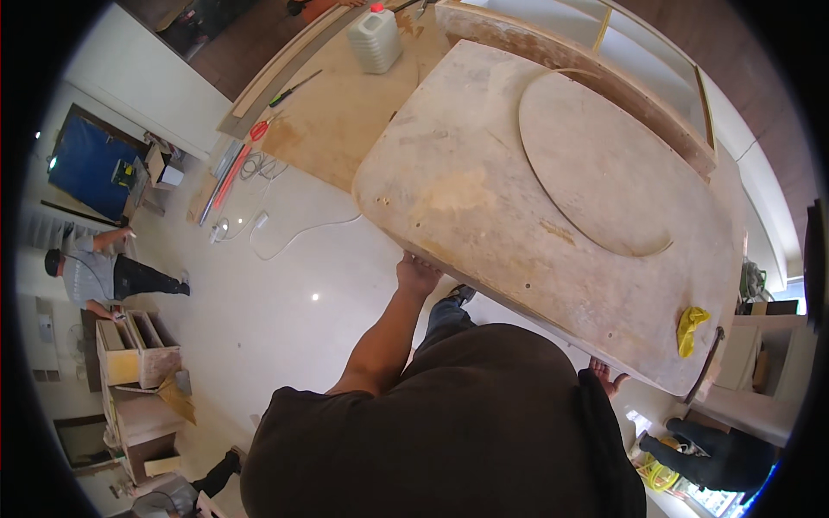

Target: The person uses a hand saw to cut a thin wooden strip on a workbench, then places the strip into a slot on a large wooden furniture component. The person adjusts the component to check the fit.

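Note:
A large pale wooden panel with rounded corners spreads out in front of me, its surface stained and dusty. My left hand grips its near edge from below, the fingertips hidden underneath. Farther right, my right hand is at the same edge, palm up with the thumb out to the side; its fingers go partly under the panel. On top of the panel lie a thin curved strip and a crumpled yellow cloth or glove.
Beyond the panel's left side, a brown board bears a whitish jug with a red cap. Red-handled scissors and cables lie nearby. A person in grey stands left by wooden cabinets; others are lower left and lower right.

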Demonstrator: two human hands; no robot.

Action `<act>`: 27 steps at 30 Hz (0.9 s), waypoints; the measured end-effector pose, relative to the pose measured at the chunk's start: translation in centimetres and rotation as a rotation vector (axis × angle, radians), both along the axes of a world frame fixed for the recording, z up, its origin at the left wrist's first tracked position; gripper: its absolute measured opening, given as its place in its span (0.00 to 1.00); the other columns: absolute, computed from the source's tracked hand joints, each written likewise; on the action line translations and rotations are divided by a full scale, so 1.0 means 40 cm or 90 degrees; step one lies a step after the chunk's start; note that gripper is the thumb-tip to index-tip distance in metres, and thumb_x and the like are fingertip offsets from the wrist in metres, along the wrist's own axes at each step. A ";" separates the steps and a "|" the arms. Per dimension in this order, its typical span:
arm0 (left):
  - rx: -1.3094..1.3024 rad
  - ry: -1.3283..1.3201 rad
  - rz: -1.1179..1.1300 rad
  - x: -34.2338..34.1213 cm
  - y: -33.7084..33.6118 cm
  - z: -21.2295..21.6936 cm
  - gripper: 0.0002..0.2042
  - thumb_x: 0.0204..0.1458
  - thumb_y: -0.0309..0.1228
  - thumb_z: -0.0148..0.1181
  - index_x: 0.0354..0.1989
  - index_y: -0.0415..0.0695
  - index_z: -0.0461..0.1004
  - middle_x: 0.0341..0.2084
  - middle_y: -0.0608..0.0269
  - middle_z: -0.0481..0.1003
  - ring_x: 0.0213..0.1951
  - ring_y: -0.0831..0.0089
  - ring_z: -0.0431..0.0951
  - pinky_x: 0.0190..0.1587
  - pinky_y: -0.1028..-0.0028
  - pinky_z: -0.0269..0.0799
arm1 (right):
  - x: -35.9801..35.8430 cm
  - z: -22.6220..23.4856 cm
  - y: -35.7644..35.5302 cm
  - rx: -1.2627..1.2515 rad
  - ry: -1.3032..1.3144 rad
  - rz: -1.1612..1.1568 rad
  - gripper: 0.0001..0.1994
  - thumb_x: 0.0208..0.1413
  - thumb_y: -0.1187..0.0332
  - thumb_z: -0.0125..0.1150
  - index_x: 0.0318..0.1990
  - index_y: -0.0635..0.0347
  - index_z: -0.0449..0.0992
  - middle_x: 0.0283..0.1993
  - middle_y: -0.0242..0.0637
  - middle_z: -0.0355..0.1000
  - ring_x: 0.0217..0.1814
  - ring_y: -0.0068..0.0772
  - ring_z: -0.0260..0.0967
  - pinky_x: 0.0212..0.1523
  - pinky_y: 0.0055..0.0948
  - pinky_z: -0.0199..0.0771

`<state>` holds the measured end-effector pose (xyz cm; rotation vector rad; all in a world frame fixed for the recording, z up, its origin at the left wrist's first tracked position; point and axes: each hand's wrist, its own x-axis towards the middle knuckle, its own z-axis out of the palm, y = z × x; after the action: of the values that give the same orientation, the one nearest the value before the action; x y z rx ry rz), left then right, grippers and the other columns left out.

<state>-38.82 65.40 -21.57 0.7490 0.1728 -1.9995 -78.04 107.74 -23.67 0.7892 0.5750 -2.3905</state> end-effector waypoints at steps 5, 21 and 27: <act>-0.143 -0.091 0.076 0.010 0.011 -0.127 0.25 0.72 0.43 0.32 0.72 0.46 0.60 0.71 0.56 0.63 0.71 0.56 0.62 0.71 0.54 0.59 | -0.022 0.013 -0.036 -0.001 -0.035 0.031 0.53 0.44 0.42 0.78 0.68 0.72 0.59 0.74 0.51 0.59 0.78 0.50 0.53 0.79 0.54 0.49; 0.040 -0.097 0.053 0.024 -0.009 -0.043 0.12 0.69 0.38 0.48 0.45 0.48 0.78 0.33 0.69 0.76 0.38 0.70 0.75 0.55 0.57 0.73 | 0.037 0.061 -0.073 -0.037 -0.016 -0.011 0.53 0.53 0.43 0.72 0.73 0.73 0.50 0.80 0.52 0.46 0.83 0.54 0.40 0.82 0.57 0.38; -0.044 -0.059 -0.012 0.059 -0.021 -0.076 0.04 0.63 0.29 0.57 0.36 0.47 0.77 0.19 0.74 0.61 0.24 0.76 0.60 0.42 0.64 0.72 | 0.046 0.070 -0.070 -0.049 0.008 0.000 0.44 0.66 0.40 0.52 0.74 0.70 0.49 0.80 0.53 0.45 0.83 0.57 0.38 0.81 0.62 0.37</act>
<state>-36.48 64.55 -24.61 0.7996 0.0429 -1.9748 -76.19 104.94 -20.87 0.7413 0.4856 -2.4044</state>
